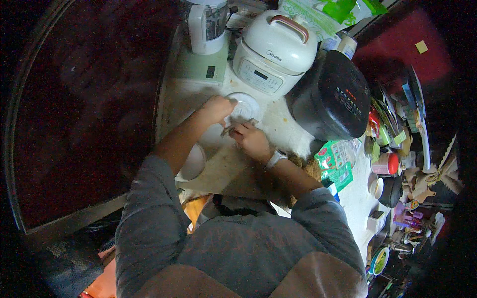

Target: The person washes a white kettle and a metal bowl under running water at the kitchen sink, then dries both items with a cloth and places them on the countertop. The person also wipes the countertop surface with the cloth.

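Observation:
A white round lid or shallow dish (244,108) with a raised ring is in front of me, below the white cooker. My left hand (220,108) grips its left edge, fingertips on the rim. Bunched in my right hand (254,141) is a greyish cloth or wipe (234,128), which touches the near side of the white round piece. Blur hides the exact contact between fingers and cloth. A band circles my right wrist. Partly covered by my left forearm, a white bowl (193,164) lies at the table's near left.
A white Midea electric cooker (275,52) stands behind the hands, with a black appliance (331,97) to its right. A blender (208,29) rests on a pale green base (201,69). Green packets (335,164) lie right of my forearm. A dark glass panel (85,111) borders the left.

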The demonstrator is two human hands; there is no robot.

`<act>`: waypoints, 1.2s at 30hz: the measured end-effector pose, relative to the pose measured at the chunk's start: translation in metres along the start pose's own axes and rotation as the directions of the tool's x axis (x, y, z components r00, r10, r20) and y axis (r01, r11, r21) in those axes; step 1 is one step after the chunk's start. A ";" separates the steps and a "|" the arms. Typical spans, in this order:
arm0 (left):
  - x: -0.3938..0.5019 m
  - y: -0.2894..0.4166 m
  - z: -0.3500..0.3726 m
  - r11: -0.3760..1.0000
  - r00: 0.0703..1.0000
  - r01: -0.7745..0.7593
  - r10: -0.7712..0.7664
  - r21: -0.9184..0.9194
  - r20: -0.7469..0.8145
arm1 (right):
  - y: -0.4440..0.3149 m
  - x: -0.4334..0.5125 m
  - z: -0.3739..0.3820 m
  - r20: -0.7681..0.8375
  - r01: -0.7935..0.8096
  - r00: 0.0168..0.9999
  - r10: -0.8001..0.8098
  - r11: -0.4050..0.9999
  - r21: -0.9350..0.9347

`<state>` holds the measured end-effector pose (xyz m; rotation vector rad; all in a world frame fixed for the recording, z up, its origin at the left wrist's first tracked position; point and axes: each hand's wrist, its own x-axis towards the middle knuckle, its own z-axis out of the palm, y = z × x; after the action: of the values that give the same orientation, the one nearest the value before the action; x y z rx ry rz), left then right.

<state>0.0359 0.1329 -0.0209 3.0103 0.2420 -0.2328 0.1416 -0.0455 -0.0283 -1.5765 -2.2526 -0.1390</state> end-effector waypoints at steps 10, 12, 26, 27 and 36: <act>0.000 0.009 -0.009 0.997 0.988 0.040 -0.048 0.061 0.147 | 0.038 -0.051 -0.036 0.209 -0.342 0.927 0.311 0.931 0.132; 0.009 0.017 -0.021 0.990 0.944 0.136 -0.141 0.039 0.299 | 0.049 -0.053 -0.051 0.225 -0.574 0.814 0.536 0.801 0.169; 0.029 0.043 -0.007 0.964 0.973 0.229 -0.226 -0.138 0.038 | 0.044 -0.056 -0.012 -0.227 -0.544 0.833 0.505 0.824 -0.159; 0.028 0.044 -0.006 0.967 0.976 0.219 -0.220 -0.133 0.008 | 0.041 -0.057 -0.018 -0.113 -0.507 0.860 0.497 0.857 -0.093; 0.012 0.035 -0.016 0.977 0.991 0.130 -0.127 -0.166 0.030 | 0.049 -0.038 -0.048 0.084 -0.744 0.662 0.744 0.640 0.195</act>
<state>0.0558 0.1029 -0.0039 2.8268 0.4322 -0.2401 0.2099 -0.0753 -0.0045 -2.2190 -1.3593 0.3236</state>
